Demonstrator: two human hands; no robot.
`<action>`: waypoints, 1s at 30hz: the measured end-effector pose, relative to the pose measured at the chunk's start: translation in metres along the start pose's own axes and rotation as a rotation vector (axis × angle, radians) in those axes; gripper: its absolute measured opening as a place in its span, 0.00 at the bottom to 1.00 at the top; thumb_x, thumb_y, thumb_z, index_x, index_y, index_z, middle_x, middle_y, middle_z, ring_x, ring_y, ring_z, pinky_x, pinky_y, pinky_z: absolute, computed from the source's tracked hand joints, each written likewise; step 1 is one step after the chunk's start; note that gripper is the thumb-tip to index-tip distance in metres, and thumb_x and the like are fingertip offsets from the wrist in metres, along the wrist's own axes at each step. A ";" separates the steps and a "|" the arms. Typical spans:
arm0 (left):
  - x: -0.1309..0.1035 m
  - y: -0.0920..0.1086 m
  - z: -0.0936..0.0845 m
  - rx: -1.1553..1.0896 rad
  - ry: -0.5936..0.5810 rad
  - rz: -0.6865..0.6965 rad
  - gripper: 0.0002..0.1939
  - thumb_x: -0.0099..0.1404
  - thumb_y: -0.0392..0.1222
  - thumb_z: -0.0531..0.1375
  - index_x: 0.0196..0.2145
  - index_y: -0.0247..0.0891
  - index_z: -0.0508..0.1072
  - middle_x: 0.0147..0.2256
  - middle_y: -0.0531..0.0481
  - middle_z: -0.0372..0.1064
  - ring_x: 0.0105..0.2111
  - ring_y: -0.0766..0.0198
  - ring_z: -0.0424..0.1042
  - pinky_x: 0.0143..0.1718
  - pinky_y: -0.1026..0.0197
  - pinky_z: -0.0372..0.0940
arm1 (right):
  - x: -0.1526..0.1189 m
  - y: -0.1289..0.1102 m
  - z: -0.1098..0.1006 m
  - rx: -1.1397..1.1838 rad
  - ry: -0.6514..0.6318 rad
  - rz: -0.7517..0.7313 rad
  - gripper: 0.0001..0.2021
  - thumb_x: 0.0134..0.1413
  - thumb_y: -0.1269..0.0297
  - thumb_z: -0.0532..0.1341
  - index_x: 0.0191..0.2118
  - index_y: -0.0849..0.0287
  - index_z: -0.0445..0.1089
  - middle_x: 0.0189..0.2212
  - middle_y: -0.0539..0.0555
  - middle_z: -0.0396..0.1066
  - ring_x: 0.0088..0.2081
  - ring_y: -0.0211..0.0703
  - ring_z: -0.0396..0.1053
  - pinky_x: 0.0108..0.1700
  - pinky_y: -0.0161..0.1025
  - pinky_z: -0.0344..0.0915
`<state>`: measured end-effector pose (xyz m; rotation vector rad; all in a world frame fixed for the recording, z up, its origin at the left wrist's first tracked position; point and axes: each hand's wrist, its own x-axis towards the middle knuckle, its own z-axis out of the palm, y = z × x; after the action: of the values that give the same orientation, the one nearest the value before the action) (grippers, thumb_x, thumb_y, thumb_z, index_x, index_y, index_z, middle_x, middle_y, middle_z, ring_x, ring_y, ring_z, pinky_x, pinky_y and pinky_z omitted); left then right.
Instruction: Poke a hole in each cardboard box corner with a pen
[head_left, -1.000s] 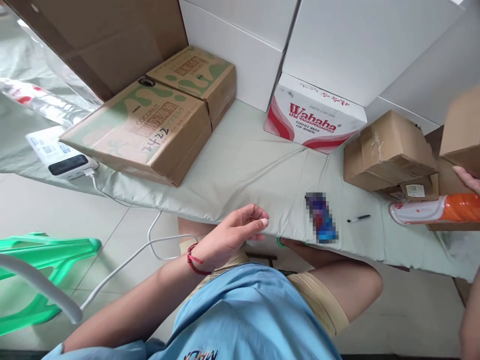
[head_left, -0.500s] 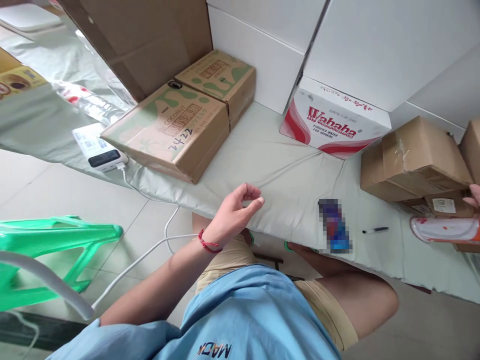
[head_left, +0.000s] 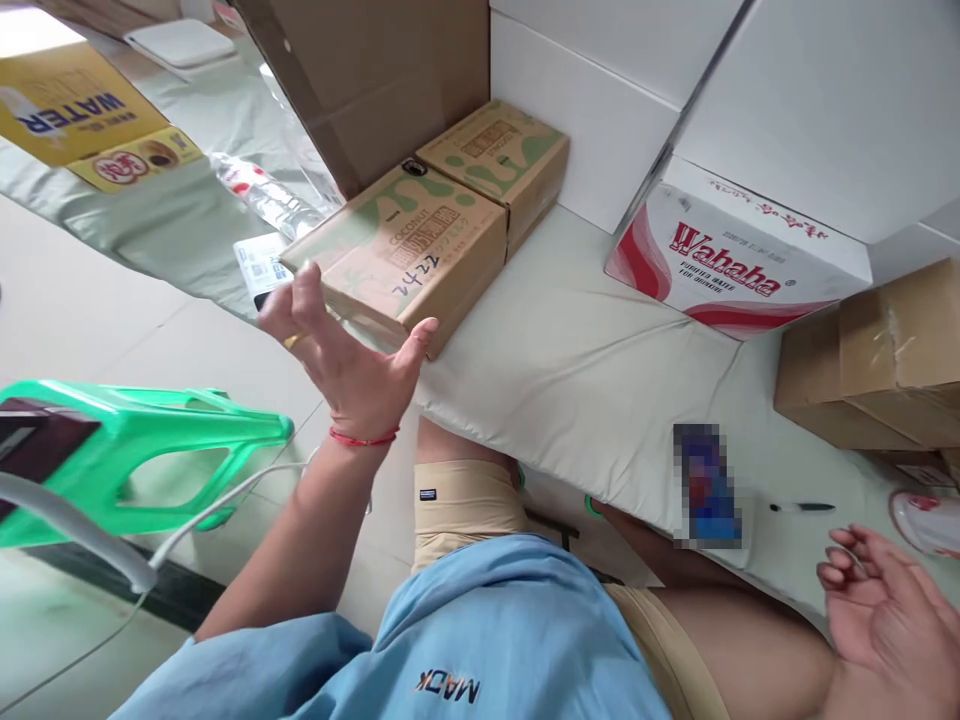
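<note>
My left hand (head_left: 356,365), with a red bracelet and a ring, is raised with its fingers spread and nothing in it. It overlaps the near edge of a coconut carton (head_left: 405,250) marked 2422; whether they touch I cannot tell. Behind its fingers, a white device (head_left: 259,262) is partly hidden. At the lower right, my right hand (head_left: 881,600) is palm up, fingers loosely curled and apart, holding nothing. A dark pen (head_left: 802,507) and a phone with a blurred screen (head_left: 709,485) lie on the cloth-covered surface (head_left: 555,360) near it.
A red and white Wahaha box (head_left: 727,260) stands at the back, brown boxes (head_left: 877,370) at the right. Upper left are a clear bottle (head_left: 262,195) and a yellow carton (head_left: 75,100). A green stool (head_left: 172,450) and white cable (head_left: 217,510) are at the lower left.
The view has shifted left. My left hand has moved left towards the white device and spread its fingers. My right hand has come from the right edge, by the brown boxes, down near the pen.
</note>
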<state>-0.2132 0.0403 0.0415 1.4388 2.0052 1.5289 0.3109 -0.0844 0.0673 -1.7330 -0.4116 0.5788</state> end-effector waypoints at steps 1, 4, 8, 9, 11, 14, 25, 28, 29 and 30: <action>0.010 0.000 -0.007 0.097 0.030 0.033 0.61 0.59 0.69 0.75 0.78 0.48 0.49 0.77 0.46 0.42 0.79 0.35 0.32 0.76 0.35 0.41 | -0.005 0.005 0.002 -0.008 0.003 0.011 0.15 0.22 0.63 0.75 0.26 0.54 0.77 0.31 0.58 0.69 0.29 0.44 0.62 0.25 0.39 0.53; 0.043 0.010 -0.020 0.352 -0.030 0.035 0.70 0.55 0.71 0.77 0.80 0.38 0.49 0.79 0.37 0.40 0.78 0.33 0.37 0.78 0.34 0.36 | -0.008 0.011 0.003 -0.036 0.025 -0.058 0.13 0.25 0.59 0.75 0.24 0.50 0.77 0.30 0.60 0.67 0.29 0.46 0.61 0.25 0.43 0.51; 0.083 0.033 -0.022 0.528 -0.325 -0.129 0.73 0.57 0.69 0.77 0.82 0.40 0.40 0.81 0.28 0.28 0.78 0.18 0.29 0.72 0.16 0.29 | -0.004 0.011 0.006 -0.059 0.058 -0.189 0.10 0.30 0.54 0.74 0.24 0.46 0.78 0.31 0.63 0.66 0.29 0.48 0.62 0.25 0.49 0.49; 0.090 0.037 -0.020 0.545 -0.395 -0.144 0.74 0.57 0.70 0.76 0.82 0.40 0.37 0.81 0.26 0.27 0.77 0.14 0.28 0.70 0.14 0.28 | -0.003 0.011 0.007 -0.060 0.058 -0.192 0.09 0.30 0.54 0.73 0.24 0.45 0.78 0.31 0.63 0.66 0.29 0.49 0.63 0.26 0.50 0.49; 0.102 0.041 -0.017 0.583 -0.509 -0.147 0.76 0.56 0.71 0.77 0.82 0.40 0.36 0.80 0.22 0.25 0.76 0.08 0.29 0.68 0.11 0.31 | -0.002 0.014 0.010 -0.063 0.061 -0.172 0.08 0.29 0.56 0.72 0.23 0.45 0.78 0.30 0.63 0.67 0.29 0.49 0.64 0.26 0.51 0.50; 0.114 0.038 -0.011 0.634 -0.603 -0.123 0.81 0.48 0.72 0.80 0.82 0.41 0.39 0.79 0.17 0.25 0.75 0.06 0.31 0.64 0.07 0.32 | -0.003 0.019 0.016 -0.071 0.055 -0.114 0.08 0.26 0.58 0.70 0.22 0.46 0.77 0.30 0.64 0.69 0.29 0.49 0.66 0.26 0.51 0.53; 0.143 0.031 -0.001 0.697 -0.793 -0.094 0.82 0.45 0.76 0.78 0.82 0.36 0.41 0.80 0.19 0.24 0.75 0.07 0.25 0.65 0.08 0.34 | 0.000 0.026 0.007 -0.036 -0.013 -0.134 0.10 0.28 0.61 0.74 0.25 0.50 0.78 0.28 0.60 0.73 0.33 0.52 0.74 0.24 0.42 0.63; 0.138 0.042 -0.001 0.801 -0.813 -0.082 0.73 0.55 0.78 0.73 0.82 0.43 0.41 0.80 0.22 0.25 0.75 0.07 0.27 0.65 0.09 0.37 | 0.001 0.031 0.007 -0.034 -0.011 -0.080 0.12 0.28 0.62 0.74 0.27 0.53 0.78 0.27 0.58 0.76 0.29 0.45 0.72 0.25 0.38 0.65; 0.135 0.046 -0.002 0.828 -0.819 -0.075 0.71 0.57 0.78 0.71 0.82 0.45 0.41 0.80 0.23 0.25 0.75 0.06 0.27 0.64 0.08 0.37 | 0.001 0.033 0.008 -0.027 -0.009 -0.073 0.13 0.28 0.62 0.75 0.27 0.54 0.78 0.27 0.58 0.77 0.28 0.43 0.72 0.25 0.37 0.66; 0.132 0.049 -0.002 0.853 -0.825 -0.067 0.69 0.58 0.77 0.71 0.82 0.46 0.41 0.80 0.23 0.25 0.75 0.06 0.28 0.64 0.08 0.36 | 0.001 0.034 0.010 -0.017 -0.008 -0.070 0.13 0.28 0.62 0.75 0.28 0.55 0.78 0.27 0.57 0.77 0.27 0.42 0.72 0.25 0.35 0.66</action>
<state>-0.2525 0.1427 0.1294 1.7968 2.1082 -0.1059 0.3047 -0.0844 0.0325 -1.7263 -0.4822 0.5340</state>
